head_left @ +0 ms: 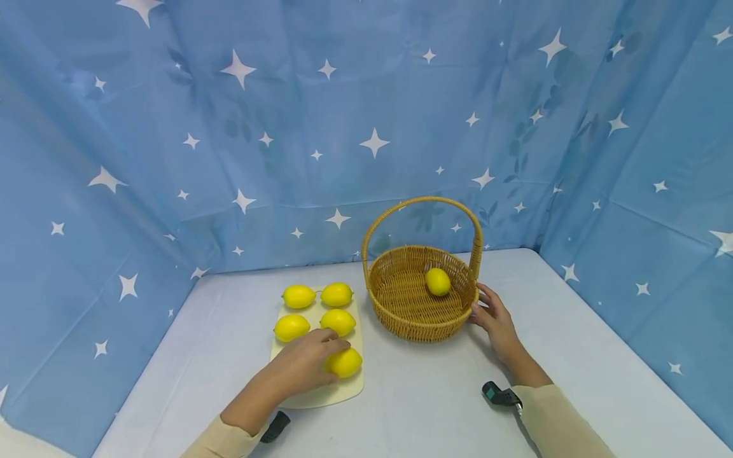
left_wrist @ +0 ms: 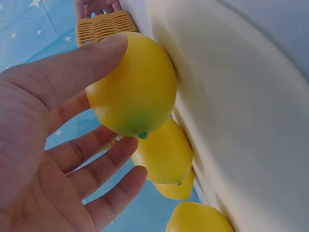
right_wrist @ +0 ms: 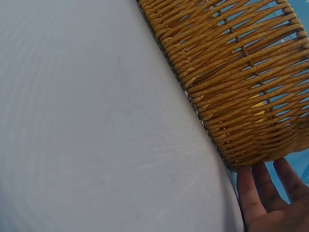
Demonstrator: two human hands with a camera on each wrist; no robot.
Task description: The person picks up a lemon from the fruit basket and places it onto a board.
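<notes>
In the head view my left hand [head_left: 307,362] holds a yellow lemon [head_left: 345,362] at the near right of a cream cutting board [head_left: 326,399]. The left wrist view shows the thumb on top of this lemon [left_wrist: 137,89]; the index finger passes partly hidden behind it. Several other lemons [head_left: 292,327] lie on the board in rows. To the right stands a wicker basket [head_left: 424,331] with a tall handle and one lemon [head_left: 438,282] inside. My right hand [head_left: 499,321] rests against the basket's right side, its fairly straight fingers [right_wrist: 249,193] touching the woven wall.
A white cloth [head_left: 412,401] covers the table. Behind and at both sides hangs a blue curtain [head_left: 309,210] with white stars, close to the basket's back. Dark wrist-worn devices [head_left: 499,394] show beside the sleeves.
</notes>
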